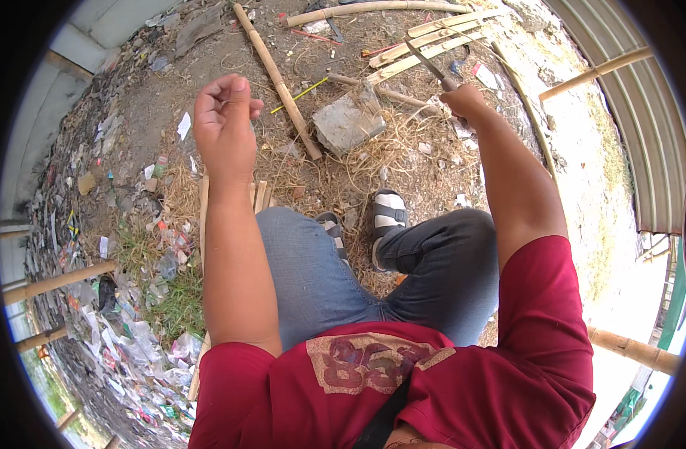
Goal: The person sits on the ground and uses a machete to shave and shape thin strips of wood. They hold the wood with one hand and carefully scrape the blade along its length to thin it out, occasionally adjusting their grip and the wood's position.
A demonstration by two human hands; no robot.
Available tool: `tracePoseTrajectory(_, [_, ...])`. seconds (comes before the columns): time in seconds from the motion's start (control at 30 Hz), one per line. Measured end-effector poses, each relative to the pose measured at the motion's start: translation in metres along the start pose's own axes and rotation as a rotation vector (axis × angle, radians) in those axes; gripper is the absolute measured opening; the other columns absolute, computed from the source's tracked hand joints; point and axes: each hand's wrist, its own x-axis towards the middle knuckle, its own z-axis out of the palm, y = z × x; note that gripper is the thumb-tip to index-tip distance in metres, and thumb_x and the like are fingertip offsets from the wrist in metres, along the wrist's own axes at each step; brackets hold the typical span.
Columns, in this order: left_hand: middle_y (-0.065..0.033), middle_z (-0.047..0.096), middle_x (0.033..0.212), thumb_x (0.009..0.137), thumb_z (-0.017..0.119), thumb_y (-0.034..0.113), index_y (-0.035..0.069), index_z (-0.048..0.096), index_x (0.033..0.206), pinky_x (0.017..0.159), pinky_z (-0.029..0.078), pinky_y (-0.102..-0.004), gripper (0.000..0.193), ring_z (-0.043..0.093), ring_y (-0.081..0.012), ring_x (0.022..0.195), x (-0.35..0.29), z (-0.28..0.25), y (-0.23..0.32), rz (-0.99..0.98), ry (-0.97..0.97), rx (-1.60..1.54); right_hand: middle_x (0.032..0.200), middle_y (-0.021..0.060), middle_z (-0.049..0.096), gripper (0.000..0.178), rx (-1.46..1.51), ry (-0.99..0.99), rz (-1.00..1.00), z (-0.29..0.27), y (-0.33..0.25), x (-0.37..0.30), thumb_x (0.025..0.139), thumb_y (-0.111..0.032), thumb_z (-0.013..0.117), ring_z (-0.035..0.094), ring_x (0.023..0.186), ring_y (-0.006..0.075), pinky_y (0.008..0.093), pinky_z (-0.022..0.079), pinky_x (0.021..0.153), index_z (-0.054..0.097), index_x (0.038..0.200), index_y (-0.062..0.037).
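My right hand (466,102) is stretched out to the far right, wrapped round the handle of a long-bladed knife (427,61). The blade points up and to the left, over split bamboo strips (425,54) lying on the ground. My left hand (227,123) is raised at the left, its fingers loosely curled and the thumb near the index finger. Nothing shows in it. Beyond it and to its right, a bamboo pole (276,78) lies on the ground. A rough grey concrete block (349,120) sits between my hands, with pale shavings (392,153) beside it.
More strips (261,196) lie beside my left leg. A curved bamboo piece (377,7) lies at the far edge. A thin yellow stick (299,95) lies near the pole. Litter (126,344) and grass (180,307) spread at left. Corrugated metal sheeting (635,127) stands at right.
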Motion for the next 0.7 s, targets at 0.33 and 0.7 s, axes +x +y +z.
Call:
tracePoseTrajectory(0.33, [-0.0024,0.063,0.091,0.089,0.077,0.023,0.006,0.067,0.115,0.067,0.049,-0.0256,0.032,0.057,-0.0097,0.073,0.000,0.015,-0.101,-0.297,-0.378,0.501,0.122,0.0127,0.066,0.036,-1.002,-0.029,-0.198,-0.027,-0.043,0.149,0.105,-0.019,0.044,0.067,0.110,0.0308,0.0482,0.055,0.096,0.059,0.138,-0.0197])
tracePoseTrajectory(0.7, [-0.0007,0.062,0.091,0.095,0.071,0.024,0.003,0.063,0.120,0.065,0.048,-0.0226,0.033,0.054,-0.0055,0.071,-0.024,-0.076,-0.098,-0.456,-0.258,0.721,0.117,0.0085,0.069,0.060,-1.275,-0.147,-0.390,-0.037,-0.027,0.099,0.084,0.004,0.069,0.069,0.109,0.0280,0.0408,0.060,0.083,0.061,0.135,-0.0259])
